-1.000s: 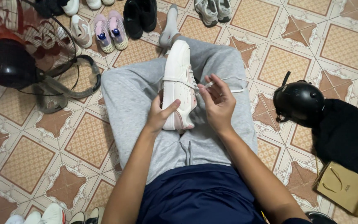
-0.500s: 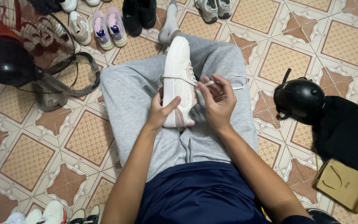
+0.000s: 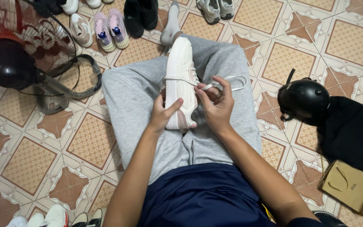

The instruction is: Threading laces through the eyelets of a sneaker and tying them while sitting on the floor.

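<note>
While your left hand point(image 3: 161, 114) clamps the white sneaker point(image 3: 180, 84) on your lap at frame centre and your right hand point(image 3: 215, 103) pinches the white lace point(image 3: 227, 82), a hard tug could yank the loop free or tip the shoe.

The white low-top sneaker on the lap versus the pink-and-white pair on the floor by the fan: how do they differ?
The white low-top sneaker is a single shoe, lying on the grey-trousered lap and steadied by the left hand, while the right hand pinches its white lace. The pink-and-white pair stands side by side on the tiled floor, untouched. The held sneaker is plain white with a pinkish heel; the pair has dark insoles. Both are low-cut.
</note>
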